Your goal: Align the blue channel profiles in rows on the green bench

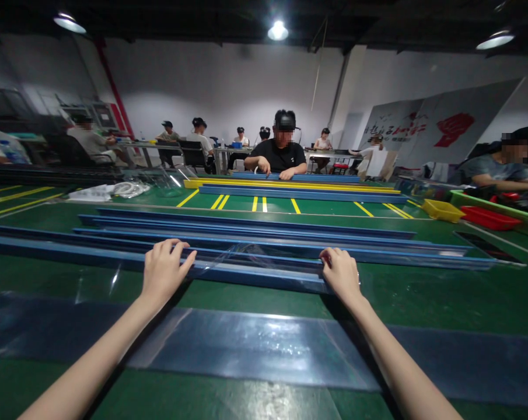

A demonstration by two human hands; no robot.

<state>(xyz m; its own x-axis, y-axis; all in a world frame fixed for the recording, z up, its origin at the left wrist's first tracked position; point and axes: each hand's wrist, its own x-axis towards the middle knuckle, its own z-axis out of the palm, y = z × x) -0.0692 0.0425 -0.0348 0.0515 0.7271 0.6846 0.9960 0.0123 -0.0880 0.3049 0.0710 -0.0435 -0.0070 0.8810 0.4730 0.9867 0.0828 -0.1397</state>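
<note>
As I look on remotely through the head camera, the left hand (165,268) and right hand (342,273) rest on the nearest blue rail (259,278), which lies beneath them on a green surface (425,297). The left hand bends its fingers over the rail, thumb spread apart; the right hand, its fingers drawn in narrow, sits at the rail's right end. Whether either one has closed around it, I cannot tell. The rail's long axis runs crosswise before me, dipping slightly toward the right, its left part leaving my view. Clear film (241,252) stretches between the hands. More blue rails (264,230) lie just beyond, roughly parallel, bounding the far side. A flat blue strip (255,350) spans the near side beneath the forearms, a band of green showing between it and the rail. Beyond the right hand, a broader green stretch opens, reaching toward a dark flat device (491,248).
</note>
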